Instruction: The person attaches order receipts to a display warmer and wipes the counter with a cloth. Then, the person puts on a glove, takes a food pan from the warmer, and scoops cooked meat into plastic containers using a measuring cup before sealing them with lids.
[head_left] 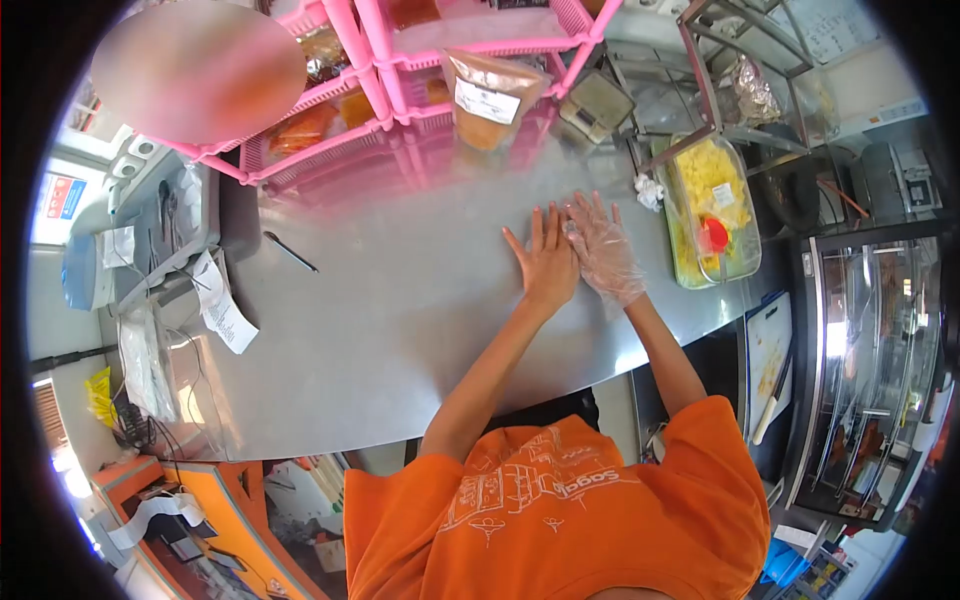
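Both of my hands are side by side above the steel table (400, 300). My left hand (548, 260) is bare and its fingers are spread; its edge meets my right hand. A clear plastic glove (622, 275) covers my right hand (603, 245), whose fingers are stretched out and slightly apart. The glove looks loose and wrinkled near the wrist. I see no object held in either palm. Nearest to my right hand are a crumpled white tissue (649, 192) and a clear tub of yellow food (712, 170) with a red scoop (713, 237).
Pink racks (400, 120) along the back hold packets, and a labelled brown pouch (487, 105) stands before them. A pen (291, 252) and paper slips (222, 305) lie on the left. At right are a knife (768, 410), a cutting board (768, 345) and a glass display case (870, 370).
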